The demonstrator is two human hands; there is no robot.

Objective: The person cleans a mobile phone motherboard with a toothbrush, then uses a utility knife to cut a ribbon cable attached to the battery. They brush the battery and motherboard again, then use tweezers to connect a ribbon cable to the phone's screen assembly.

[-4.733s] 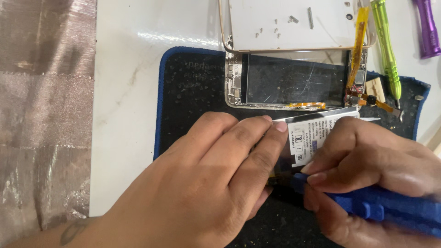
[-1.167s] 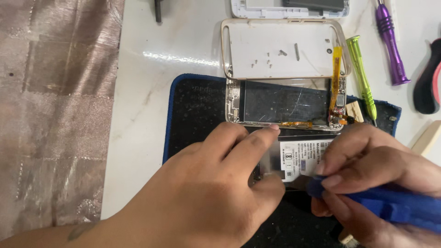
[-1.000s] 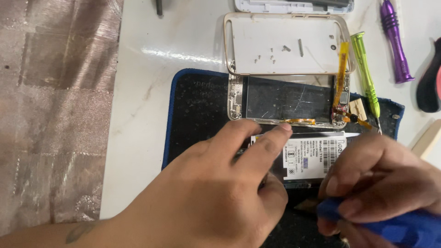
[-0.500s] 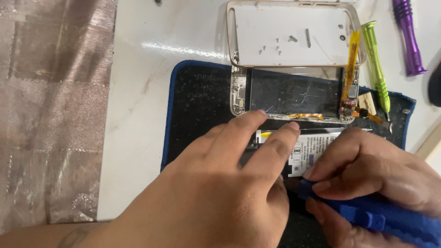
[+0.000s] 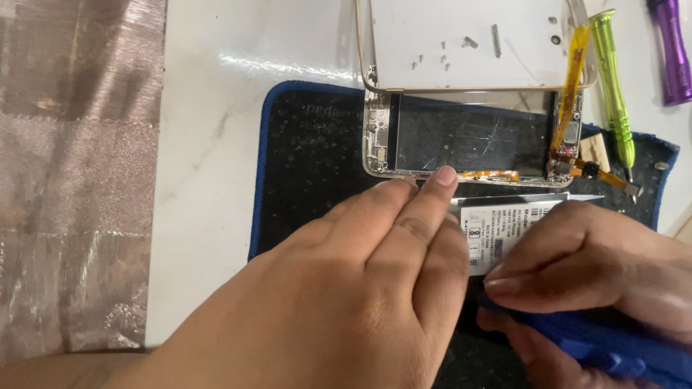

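The bench (image 5: 216, 144) looks like white stone, smooth and shiny, with thin grey lines in it. A silvery pink cloth (image 5: 72, 180) beside it looks woven and a bit crinkly. The mat (image 5: 310, 158) is black, matt and speckled, with a blue edge. The phone frame (image 5: 375, 137) looks like pale shiny metal, and its dark glass (image 5: 468, 137) is glossy and scratched. The white back cover (image 5: 461, 36) is smooth and plain. The battery (image 5: 504, 223) has a white paper label. The blue tool (image 5: 605, 346), green tool (image 5: 613, 79) and purple tool (image 5: 670, 50) look like smooth plastic.
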